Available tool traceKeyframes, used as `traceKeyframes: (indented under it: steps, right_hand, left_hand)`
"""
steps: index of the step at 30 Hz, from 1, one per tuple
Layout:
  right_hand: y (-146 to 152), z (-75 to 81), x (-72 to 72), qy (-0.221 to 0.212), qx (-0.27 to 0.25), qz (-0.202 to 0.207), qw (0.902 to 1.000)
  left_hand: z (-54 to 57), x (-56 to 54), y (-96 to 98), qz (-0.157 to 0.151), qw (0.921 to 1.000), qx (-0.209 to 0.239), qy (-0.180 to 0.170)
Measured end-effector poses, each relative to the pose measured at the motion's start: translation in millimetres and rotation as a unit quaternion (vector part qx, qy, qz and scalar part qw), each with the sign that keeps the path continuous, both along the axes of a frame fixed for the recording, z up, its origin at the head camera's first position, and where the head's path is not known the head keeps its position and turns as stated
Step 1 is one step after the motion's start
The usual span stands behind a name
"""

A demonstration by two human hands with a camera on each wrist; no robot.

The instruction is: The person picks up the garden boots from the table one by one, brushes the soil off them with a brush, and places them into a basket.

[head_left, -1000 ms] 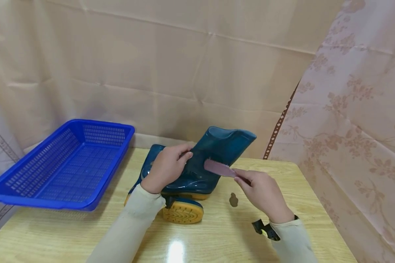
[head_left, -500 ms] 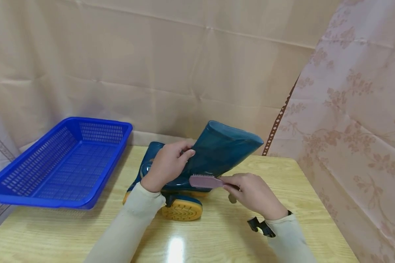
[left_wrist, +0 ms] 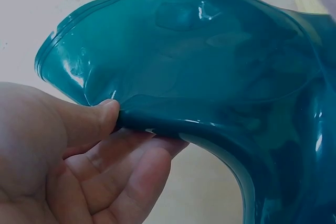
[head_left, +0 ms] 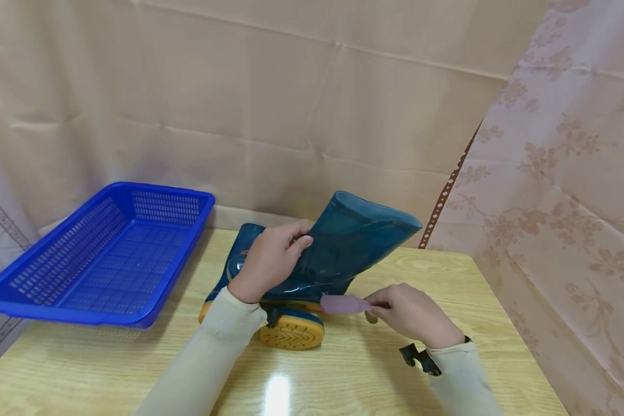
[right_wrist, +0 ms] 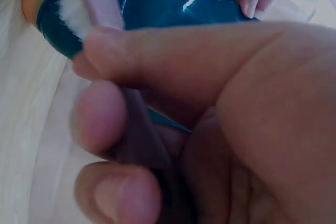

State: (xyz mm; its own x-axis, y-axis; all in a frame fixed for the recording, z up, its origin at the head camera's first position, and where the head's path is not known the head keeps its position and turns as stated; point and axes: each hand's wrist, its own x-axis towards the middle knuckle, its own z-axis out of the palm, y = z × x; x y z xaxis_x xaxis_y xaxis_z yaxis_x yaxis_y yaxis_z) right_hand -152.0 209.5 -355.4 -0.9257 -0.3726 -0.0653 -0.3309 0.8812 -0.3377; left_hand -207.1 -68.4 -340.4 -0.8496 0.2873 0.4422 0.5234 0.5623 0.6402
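Observation:
A shiny teal rain boot (head_left: 364,237) with a yellow sole is tilted, its opening toward the upper right. My left hand (head_left: 273,257) pinches the edge of its shaft between thumb and fingers; the left wrist view shows the thumb (left_wrist: 107,116) on top. In my right hand (head_left: 413,315) is the handle of a pink brush (head_left: 343,304). The brush's white bristles (right_wrist: 75,6) are at the boot's heel, just above the sole; whether they touch is unclear. More teal boot with a yellow patterned sole (head_left: 293,333) lies below and left, partly hidden by my left arm.
A blue perforated basket (head_left: 179,271) stands at the left of the wooden table (head_left: 343,381). Beside my right fingers is a small brown patch (head_left: 371,318) on the tabletop, partly covered. Beige cloth (head_left: 270,115) hangs behind, and flowered cloth (head_left: 567,190) hangs at the right.
My right hand has moved the brush down the boot, from the shaft to the heel near the sole. The boot's shaft has turned slightly, while my left hand keeps its grip.

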Motion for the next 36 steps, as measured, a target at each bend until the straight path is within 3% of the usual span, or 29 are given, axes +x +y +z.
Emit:
traceKeyframes:
  steps: [2,5,7,9,11,13,15,19,26,30,36]
  right_hand:
    - [0.8,0.8,-0.4,0.031,0.017,0.016,0.9992]
    - [-0.1,1.6,-2.4,0.141,0.02,0.059,0.988]
    - [-0.8,2.5,-3.8,0.237,-0.003,0.076,0.9686]
    - [-0.8,3.7,-4.2,0.321,-0.041,0.076,0.943]
    - [0.5,5.0,-4.0,0.376,-0.072,0.062,0.9216]
    - [2.1,5.9,-3.7,0.394,-0.079,0.048,0.9143]
    - [3.3,5.9,-4.1,0.369,-0.058,0.036,0.927]
    - [2.8,4.0,-5.8,0.261,0.008,0.036,0.9648]
    - [1.6,0.3,-4.3,0.127,0.023,0.028,0.9913]
    - [0.1,-0.3,-3.2,0.113,0.017,0.041,0.9925]
    - [-7.4,-0.4,-5.8,0.187,-0.002,0.086,0.9785]
  left_hand:
    - [0.1,-0.4,0.2,0.0,1.0,0.002,-0.001]
    - [0.2,-0.2,0.4,0.002,1.0,0.004,-0.006]
    - [0.6,0.5,0.7,0.004,0.9999,0.003,-0.011]
    - [0.7,1.6,1.0,0.004,0.9998,0.001,-0.02]
    - [0.9,2.7,1.3,0.004,0.9996,-0.001,-0.026]
    - [1.0,3.3,1.3,0.004,0.9996,-0.004,-0.029]
    - [1.8,3.6,1.1,0.007,0.9997,-0.009,-0.022]
    - [4.4,3.0,0.3,0.015,0.9997,-0.016,-0.008]
    - [5.1,1.3,0.8,0.014,0.9996,-0.018,-0.014]
    - [3.6,1.0,1.7,0.014,0.9996,-0.016,-0.018]
    - [2.9,2.1,2.0,0.01,0.9997,-0.009,-0.02]
